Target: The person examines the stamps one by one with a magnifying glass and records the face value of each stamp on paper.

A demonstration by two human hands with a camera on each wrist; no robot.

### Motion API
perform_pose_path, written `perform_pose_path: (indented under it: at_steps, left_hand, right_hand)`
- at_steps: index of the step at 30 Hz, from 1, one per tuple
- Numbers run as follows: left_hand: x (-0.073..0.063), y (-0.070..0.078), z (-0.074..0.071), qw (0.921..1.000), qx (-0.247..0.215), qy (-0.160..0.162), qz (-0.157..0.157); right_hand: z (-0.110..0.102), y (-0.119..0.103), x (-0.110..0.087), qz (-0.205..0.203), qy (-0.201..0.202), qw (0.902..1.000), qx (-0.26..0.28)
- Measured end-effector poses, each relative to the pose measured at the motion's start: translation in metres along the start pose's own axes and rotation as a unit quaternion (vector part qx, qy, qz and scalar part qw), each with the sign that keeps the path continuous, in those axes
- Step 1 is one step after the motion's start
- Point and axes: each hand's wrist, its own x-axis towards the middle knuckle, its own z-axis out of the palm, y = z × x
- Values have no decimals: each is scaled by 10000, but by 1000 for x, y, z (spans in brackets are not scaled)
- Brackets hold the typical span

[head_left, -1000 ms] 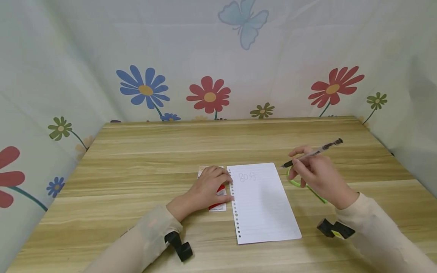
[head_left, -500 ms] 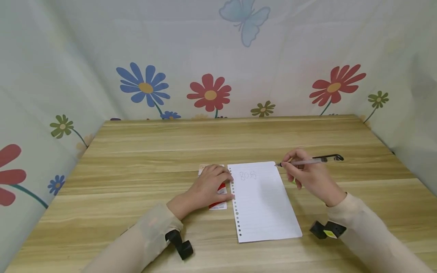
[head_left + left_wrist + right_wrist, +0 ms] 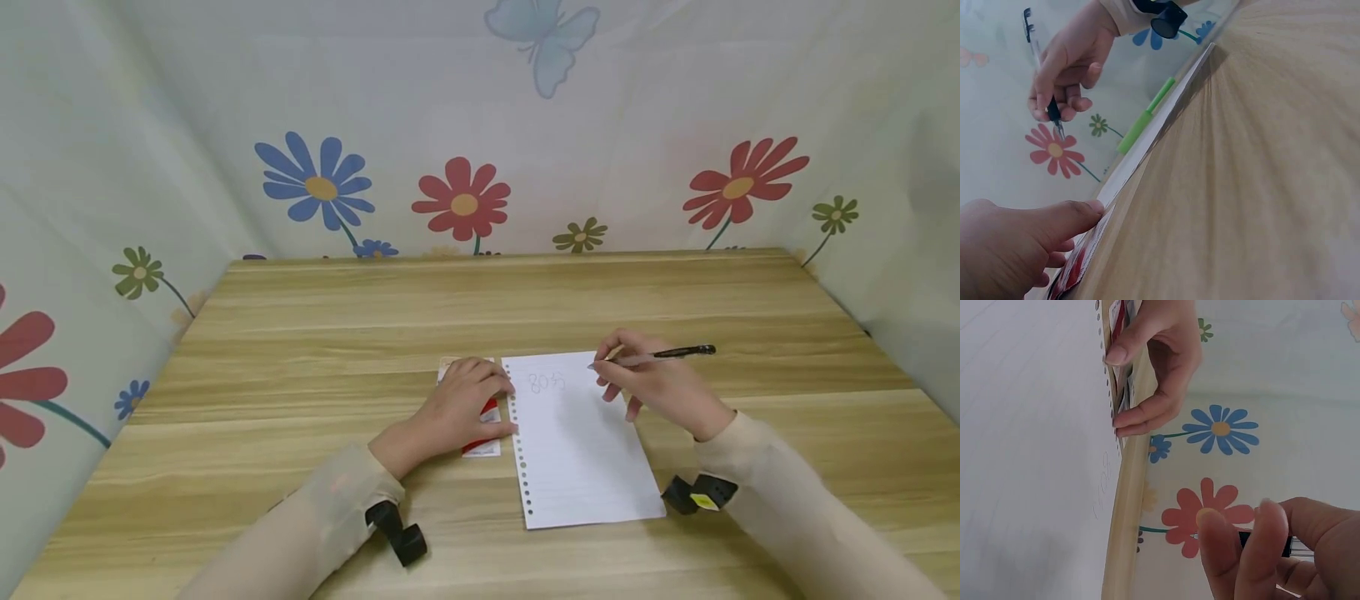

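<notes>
A ruled sheet of paper [image 3: 585, 450] with punched holes down its left edge lies on the table. Faint handwriting [image 3: 546, 382] marks its upper left. My left hand [image 3: 465, 408] rests over a red and white printed card [image 3: 482, 447], thumb and fingertips touching the sheet's holed edge. Pinched in my right hand [image 3: 652, 379] is a clear-barrelled pen [image 3: 686, 352] with black ends. Its tip hovers over the sheet's upper right corner; in the left wrist view the pen [image 3: 1053, 111] stands apart from the paper.
Beyond the sheet, in the left wrist view, lies a bright green thing [image 3: 1138, 130] with a thin straight end. The wooden table [image 3: 360, 308] meets a flower-printed curtain [image 3: 637, 125] at the back and sides.
My right hand has moved left with the pen, from beside the sheet to over its upper right corner. The left hand has stayed in place.
</notes>
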Motion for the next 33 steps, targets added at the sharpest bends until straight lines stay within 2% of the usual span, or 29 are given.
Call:
perform_pose_path:
  at_steps: [7,12,19,23,27,33]
  left_hand:
    - [0,1,-3,9999,-4,-119,-75]
    - [1,2,-3,9998,6,-156,-94]
    - [0,1,-3,9997,2,-207,-137]
    - [1,0,-3,9996,4,-229,-137]
    - [0,1,-4,9996,-21,-229,-159]
    - [0,1,-4,9996,-63,-214,-159]
  right_hand:
    - [24,1,10,-226,281,9993,63]
    - [36,7,15,-171,297,9992,219]
    - [37,14,20,-263,278,9989,283]
    - [36,25,23,-478,345,9980,220]
    - [36,36,26,-512,379,9971,416]
    - [35,58,31,-486,746,9937,683]
